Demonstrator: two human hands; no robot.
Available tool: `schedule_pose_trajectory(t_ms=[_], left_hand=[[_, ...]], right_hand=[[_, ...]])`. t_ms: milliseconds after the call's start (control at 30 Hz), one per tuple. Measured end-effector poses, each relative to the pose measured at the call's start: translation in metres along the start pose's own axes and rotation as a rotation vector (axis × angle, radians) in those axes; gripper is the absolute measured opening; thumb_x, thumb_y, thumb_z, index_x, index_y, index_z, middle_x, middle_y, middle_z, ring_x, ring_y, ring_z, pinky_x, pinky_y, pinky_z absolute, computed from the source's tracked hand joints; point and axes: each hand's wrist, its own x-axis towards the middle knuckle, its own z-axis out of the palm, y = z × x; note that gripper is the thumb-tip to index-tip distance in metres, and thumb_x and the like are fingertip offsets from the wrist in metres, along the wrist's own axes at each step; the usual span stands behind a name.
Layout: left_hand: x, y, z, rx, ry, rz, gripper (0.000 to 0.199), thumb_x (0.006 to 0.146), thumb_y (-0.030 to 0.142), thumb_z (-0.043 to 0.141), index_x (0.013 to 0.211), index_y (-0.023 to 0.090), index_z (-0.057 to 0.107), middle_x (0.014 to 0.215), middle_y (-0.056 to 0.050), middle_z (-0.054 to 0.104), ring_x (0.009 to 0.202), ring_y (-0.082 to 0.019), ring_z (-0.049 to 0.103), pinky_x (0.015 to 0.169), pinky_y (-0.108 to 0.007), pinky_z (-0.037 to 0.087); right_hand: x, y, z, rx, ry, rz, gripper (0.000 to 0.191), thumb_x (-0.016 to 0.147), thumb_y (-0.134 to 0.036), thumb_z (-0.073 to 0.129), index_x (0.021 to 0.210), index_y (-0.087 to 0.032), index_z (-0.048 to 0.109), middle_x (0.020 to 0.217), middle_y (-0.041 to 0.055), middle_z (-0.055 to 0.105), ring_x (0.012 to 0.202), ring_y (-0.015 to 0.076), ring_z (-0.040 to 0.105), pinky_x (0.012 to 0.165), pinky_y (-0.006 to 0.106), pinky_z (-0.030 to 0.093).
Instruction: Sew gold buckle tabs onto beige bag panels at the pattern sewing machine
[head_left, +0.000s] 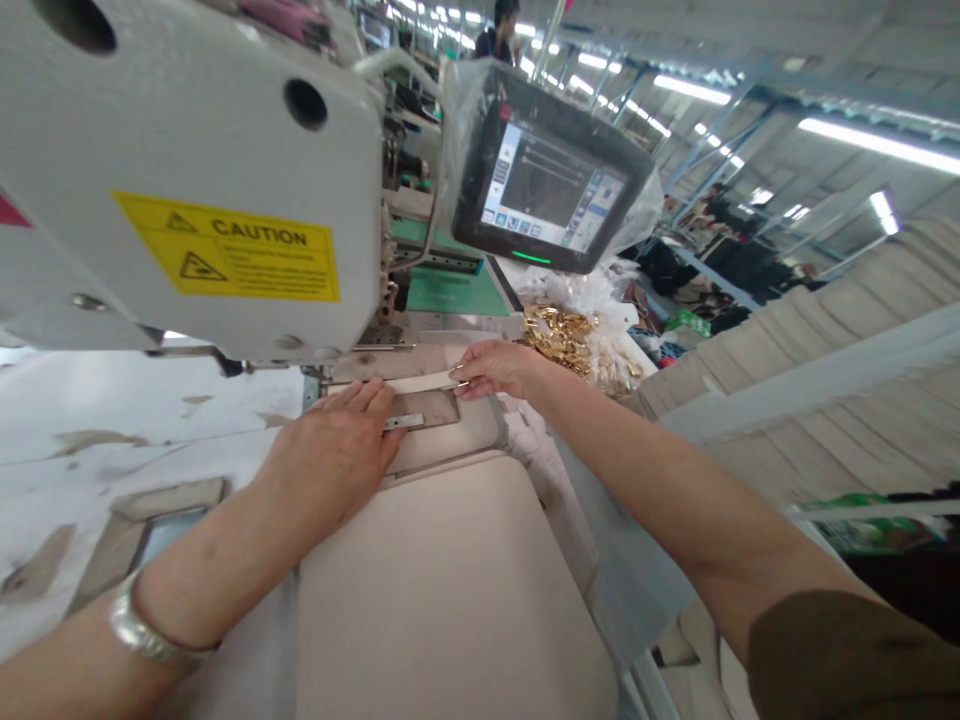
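A narrow cream strip [421, 382] lies across the upper part of a flat frame with a rectangular cutout [442, 408]. My right hand [491, 370] pinches the strip's right end between thumb and fingers. Pressed flat over its left part is my left hand [341, 435], fingers stretched out, thumb beside a small metal bar [405, 422] at the cutout. Below both hands spreads a large cream panel [450, 590] with rounded corners. The sewing machine head [247, 130] with a yellow caution label overhangs at the upper left; its needle area is not clearly visible.
A control screen [559, 185] in plastic wrap stands behind my hands. Gold-coloured metal parts [559, 335] are heaped beyond my right wrist. Stacked cream panels [847, 330] fill the right side. Another person [499, 35] is far back. A worn frame [142, 535] lies at left.
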Motion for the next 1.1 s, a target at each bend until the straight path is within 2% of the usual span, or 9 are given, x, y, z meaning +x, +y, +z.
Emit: schedule_pose_trajectory(t_ms=[200,333,500,833,933,1100], left_hand=[[0.001,-0.001,0.002,-0.023,0.008,0.0,0.046,0.09,0.029,0.039,0.128,0.007,0.053,0.135,-0.02,0.058,0.125,-0.032,0.054,0.102,-0.046,0.046],[0.001,-0.001,0.002,-0.033,0.003,-0.008,0.046,0.089,0.027,0.04,0.128,0.006,0.053,0.134,-0.02,0.058,0.125,-0.032,0.054,0.103,-0.046,0.045],[0.001,0.0,-0.004,-0.014,-0.044,-0.005,0.043,0.09,0.028,0.04,0.127,0.008,0.053,0.131,-0.019,0.06,0.122,-0.032,0.057,0.098,-0.044,0.048],[0.001,-0.001,0.002,-0.002,-0.006,0.009,0.046,0.09,0.028,0.039,0.128,0.005,0.053,0.134,-0.021,0.058,0.123,-0.033,0.055,0.101,-0.044,0.046],[0.002,-0.001,0.002,0.003,-0.002,0.015,0.046,0.091,0.028,0.04,0.128,0.005,0.053,0.134,-0.021,0.058,0.124,-0.033,0.055,0.101,-0.044,0.046],[0.0,-0.001,0.001,0.001,0.001,0.013,0.043,0.092,0.029,0.042,0.127,0.006,0.054,0.132,-0.02,0.06,0.123,-0.031,0.056,0.102,-0.043,0.046]], right_hand=[[-0.003,-0.003,0.004,-0.114,0.034,-0.015,0.024,0.082,0.0,0.066,0.067,-0.012,0.051,0.046,-0.0002,0.059,0.044,0.0084,0.06,0.05,0.016,0.056],[-0.005,-0.001,0.002,-0.026,0.03,-0.023,0.026,0.079,-0.001,0.069,0.063,-0.012,0.053,0.046,-0.0005,0.058,0.041,0.0079,0.056,0.045,0.016,0.052],[-0.005,0.002,-0.001,0.158,-0.022,-0.018,0.021,0.081,0.002,0.065,0.066,-0.01,0.056,0.049,-0.0015,0.059,0.045,0.0075,0.057,0.05,0.017,0.055],[-0.005,0.005,0.0,0.14,0.004,0.002,0.025,0.086,0.005,0.057,0.066,-0.01,0.055,0.051,0.0003,0.06,0.047,0.009,0.06,0.055,0.021,0.057],[-0.004,0.007,0.002,0.067,0.014,-0.022,0.025,0.087,0.003,0.057,0.066,-0.01,0.054,0.048,-0.0002,0.059,0.045,0.0092,0.059,0.051,0.02,0.056],[-0.005,0.006,0.007,-0.191,0.082,-0.008,0.025,0.086,-0.005,0.062,0.064,-0.013,0.052,0.041,-0.0017,0.056,0.035,0.0086,0.053,0.041,0.017,0.051]])
